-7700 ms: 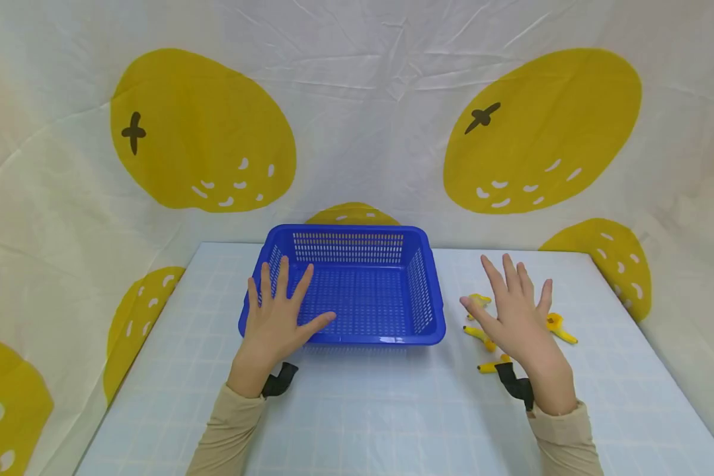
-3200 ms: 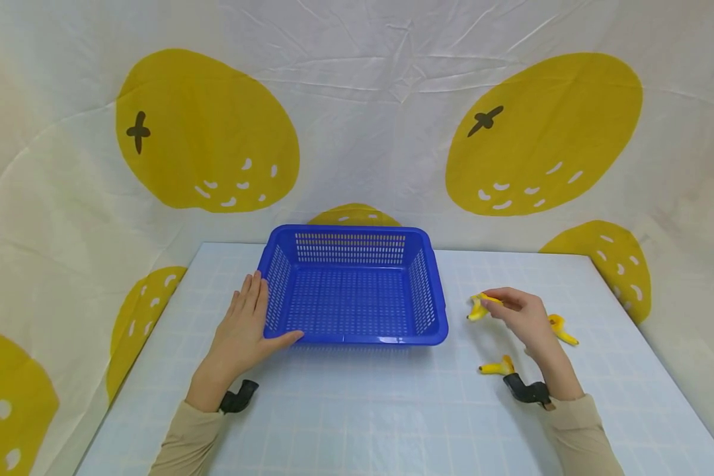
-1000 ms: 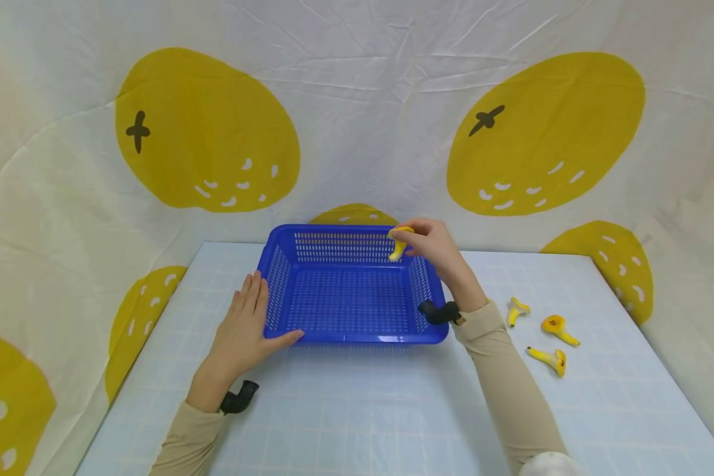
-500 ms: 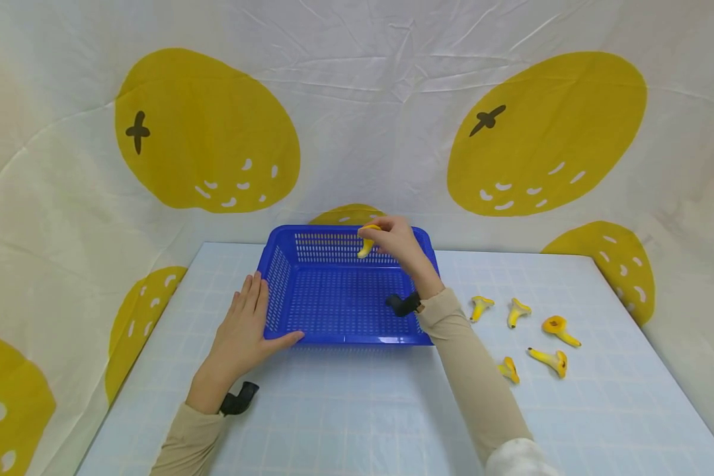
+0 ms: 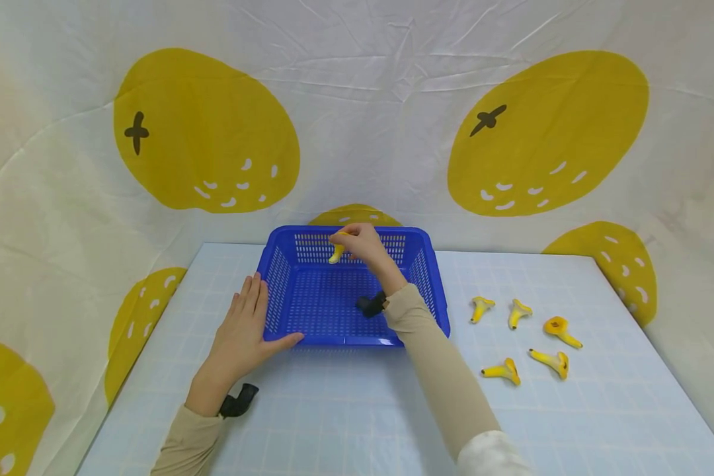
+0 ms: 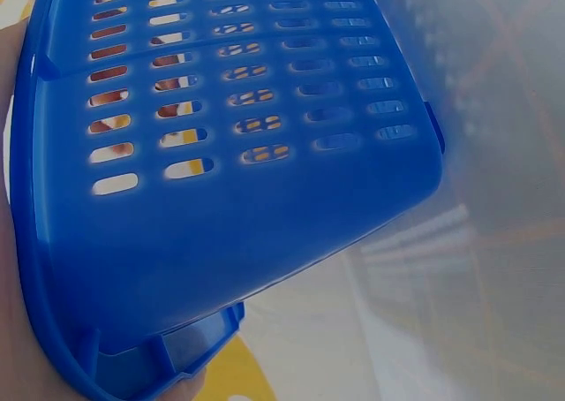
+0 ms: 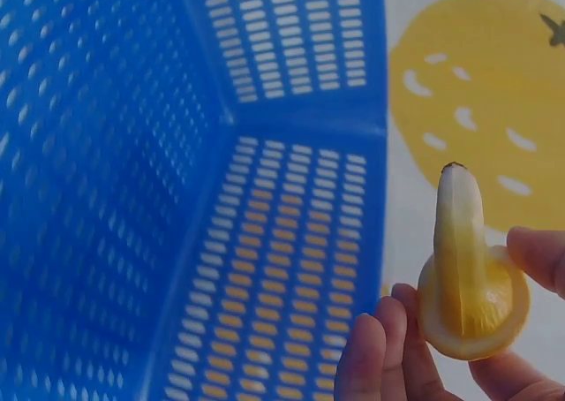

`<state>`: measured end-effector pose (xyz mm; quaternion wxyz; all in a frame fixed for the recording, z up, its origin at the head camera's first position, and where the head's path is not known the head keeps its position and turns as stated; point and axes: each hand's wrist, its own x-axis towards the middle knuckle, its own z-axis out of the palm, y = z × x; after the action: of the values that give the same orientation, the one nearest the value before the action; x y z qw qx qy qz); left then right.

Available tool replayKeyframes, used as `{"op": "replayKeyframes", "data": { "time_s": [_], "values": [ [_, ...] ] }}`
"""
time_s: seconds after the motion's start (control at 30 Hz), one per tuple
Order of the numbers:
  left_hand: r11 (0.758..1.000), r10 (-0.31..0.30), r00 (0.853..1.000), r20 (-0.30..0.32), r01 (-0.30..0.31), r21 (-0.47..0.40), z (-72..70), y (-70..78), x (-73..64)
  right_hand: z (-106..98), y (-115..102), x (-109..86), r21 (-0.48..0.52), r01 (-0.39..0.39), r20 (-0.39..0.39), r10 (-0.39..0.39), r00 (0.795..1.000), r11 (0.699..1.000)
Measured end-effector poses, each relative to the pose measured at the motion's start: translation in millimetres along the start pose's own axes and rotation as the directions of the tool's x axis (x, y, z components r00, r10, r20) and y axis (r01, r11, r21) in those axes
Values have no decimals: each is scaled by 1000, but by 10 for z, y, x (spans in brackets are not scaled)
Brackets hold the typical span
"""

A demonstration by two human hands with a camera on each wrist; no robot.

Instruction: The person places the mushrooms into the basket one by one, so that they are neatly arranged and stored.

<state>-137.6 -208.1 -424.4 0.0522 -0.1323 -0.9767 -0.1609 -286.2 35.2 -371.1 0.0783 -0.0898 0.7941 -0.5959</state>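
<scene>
Right hand (image 5: 363, 243): I pinch a chanterelle (image 5: 336, 253) above the basket (image 5: 309, 297).
Left hand (image 5: 238, 334): fingers together, thumb spread, at basket's front-left corner.
Toward table's (image 5: 345, 423) right edge: five chanterelles (image 5: 549, 359).

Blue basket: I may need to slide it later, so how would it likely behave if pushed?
The blue basket is probably light for its size, since slots cover much of it. It seems fairly stiff, as the rim looks unbent where the left hand touches it. Being wide and low, it would likely slide rather than tip.
</scene>
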Motion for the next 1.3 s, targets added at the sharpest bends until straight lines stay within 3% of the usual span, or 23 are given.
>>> {"op": "replayKeyframes", "data": {
  "time_s": [0.27,0.57,1.03,1.3],
  "values": [
    [1000,-3,1000,-1,3,-4,6,0,-1,217,103,81,2,-2,32,2,999,1000],
    [1000,-6,1000,1,6,-1,4,-8,9,302,271,197,-113,-45,63,53,997,993],
    [1000,-4,1000,1,4,2,-4,5,13,375,428,269,-351,-45,109,89,990,935],
    [1000,-4,1000,2,4,-1,2,-3,9,423,485,287,-364,-71,143,131,981,929]
  ]
}}
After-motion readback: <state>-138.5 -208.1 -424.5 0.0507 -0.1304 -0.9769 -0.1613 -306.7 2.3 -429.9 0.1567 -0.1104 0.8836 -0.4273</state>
